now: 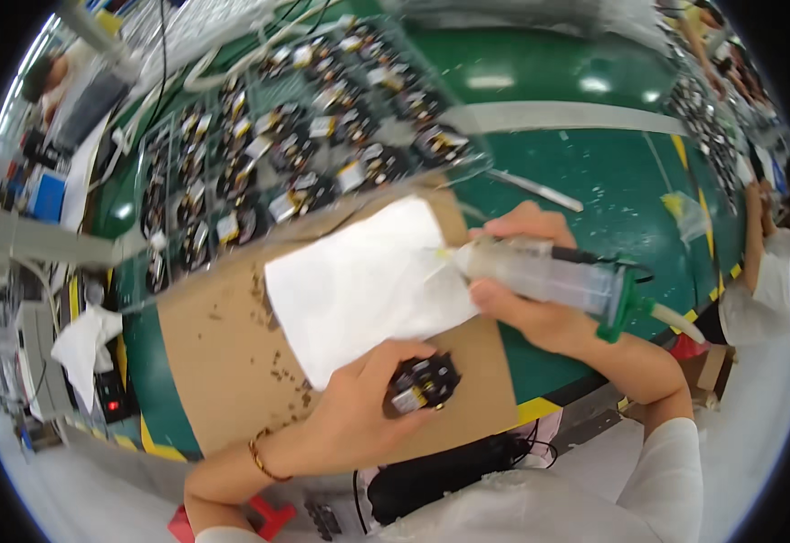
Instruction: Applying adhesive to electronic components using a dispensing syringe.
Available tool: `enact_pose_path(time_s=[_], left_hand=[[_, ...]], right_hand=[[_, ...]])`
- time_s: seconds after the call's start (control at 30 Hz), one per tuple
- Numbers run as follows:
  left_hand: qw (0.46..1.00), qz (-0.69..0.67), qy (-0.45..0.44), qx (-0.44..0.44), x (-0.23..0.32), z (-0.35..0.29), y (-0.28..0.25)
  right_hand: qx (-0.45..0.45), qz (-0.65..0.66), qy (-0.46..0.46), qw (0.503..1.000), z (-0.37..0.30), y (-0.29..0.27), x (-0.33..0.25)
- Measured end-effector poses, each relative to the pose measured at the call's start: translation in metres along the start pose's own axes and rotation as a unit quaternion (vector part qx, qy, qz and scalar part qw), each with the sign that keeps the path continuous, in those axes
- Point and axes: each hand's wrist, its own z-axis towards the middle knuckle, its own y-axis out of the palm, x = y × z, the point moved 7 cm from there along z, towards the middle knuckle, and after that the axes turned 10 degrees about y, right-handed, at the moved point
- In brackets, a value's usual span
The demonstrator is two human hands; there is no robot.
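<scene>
In my left hand point(368, 403) is a small round black part point(426, 380) with yellow and white bits on it; fingers and thumb close around its side, low over the cardboard. My right hand point(540, 290) grips a clear dispensing syringe point(535, 269) with a green cap and a hose at its rear end. The syringe's tip points left, over the white paper sheet point(368, 281), near its right edge; whether it touches the paper I cannot tell. Under the sheet lies brown cardboard point(223, 362) with dark specks on it.
Behind the cardboard, a clear plastic tray point(476, 166) holds many similar black parts. A metal strip-like tool point(537, 190) lies on the green table point(585, 163) to the right of the tray. A crumpled white cloth point(87, 348) hangs at the left. Other people sit at the far edges.
</scene>
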Motion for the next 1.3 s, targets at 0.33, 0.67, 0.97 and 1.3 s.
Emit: enact_pose_path(time_s=[0.33,0.67,0.97,1.3], left_hand=[[0.999,-0.015,0.023,-0.019,-0.001,0.0,0.001],[0.987,0.112,0.119,-0.007,0.025,0.002,-0.006],[0.945,0.23,0.232,-0.008,0.044,-0.003,0.007],[0.924,0.193,0.331,-0.012,0.057,-0.004,0.011]], right_hand=[[0.038,0.046,0.031,0.998,-0.013,-0.009,0.006],[0.065,0.206,0.033,0.976,-0.031,-0.016,-0.012],[0.112,0.104,-0.052,0.987,-0.016,-0.008,0.012],[-0.015,0.211,0.095,0.973,-0.02,0.016,0.006]])
